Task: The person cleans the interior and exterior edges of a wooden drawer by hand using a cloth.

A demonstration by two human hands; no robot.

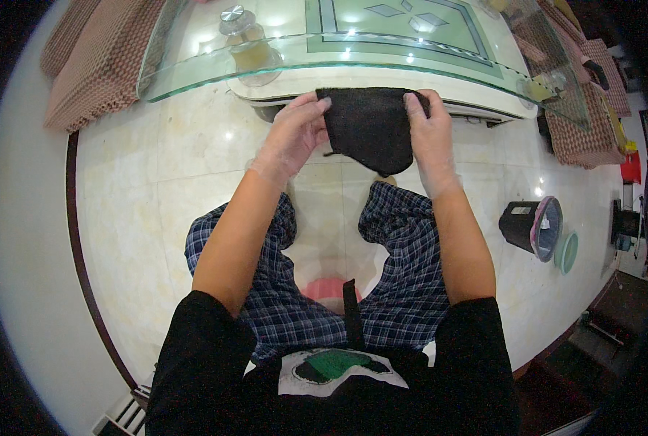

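A piece of black cloth (pixel 367 128) is stretched between my two hands, in front of the near edge of a glass-topped table (pixel 220 82). My left hand (pixel 299 128) pinches its upper left corner between thumb and fingers. At the upper right corner, my right hand (pixel 432 120) grips the fabric with the thumb in front. Both hands wear thin clear gloves. The cloth's top edge runs nearly straight, while its lower edge hangs unevenly and dips lowest on the right. Whether the cloth is folded or a garment cannot be told.
Beneath the glass, a lidded jar-like glass vessel (pixel 247 46) rests on the table's lower level. Cloth-covered seats (pixel 103 60) flank the table. A black waste bin (pixel 520 223) with a liner stands right on the tiled floor (pixel 155 218), beside a pale green basin (pixel 566 252).
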